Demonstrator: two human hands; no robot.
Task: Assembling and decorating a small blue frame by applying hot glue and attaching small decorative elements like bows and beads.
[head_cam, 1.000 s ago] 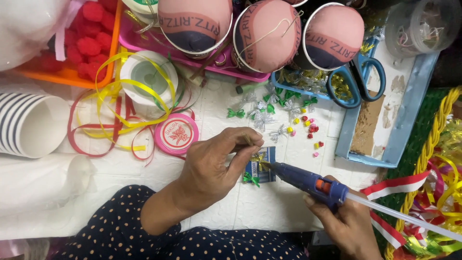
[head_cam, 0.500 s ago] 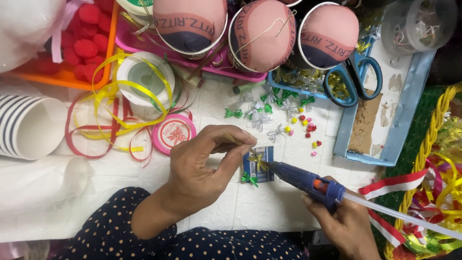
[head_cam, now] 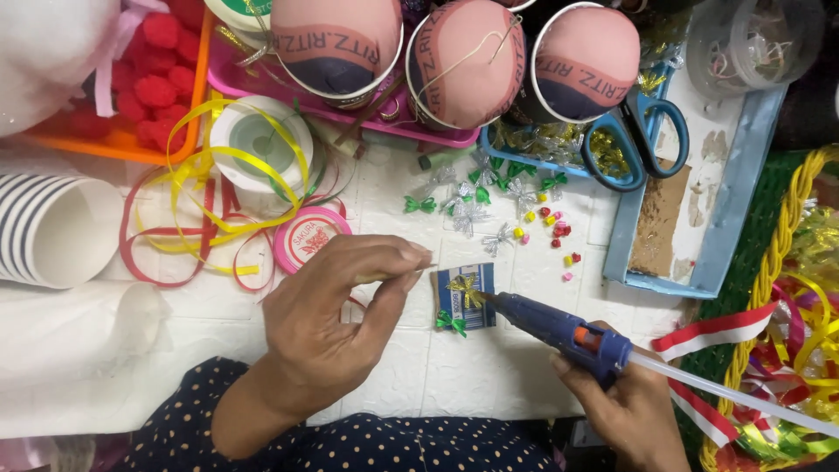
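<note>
On the white bench (head_cam: 393, 385) a small blue card (head_cam: 468, 297) is lying, with a gold bow (head_cam: 463, 285) on it. The glue gun (head_cam: 559, 330) is held in the closed right hand (head_cam: 625, 411), nozzle touching the bow. The left hand (head_cam: 336, 328) is pinched shut on something thin, too small to tell. The gluing step seems in hand; pressing the bow steadily is called for next.

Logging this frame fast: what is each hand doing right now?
Left hand: fingers pinched shut on something thin; what it is cannot be told.
Right hand: closed around the blue glue gun, nozzle at the small blue card with gold bow.
</note>
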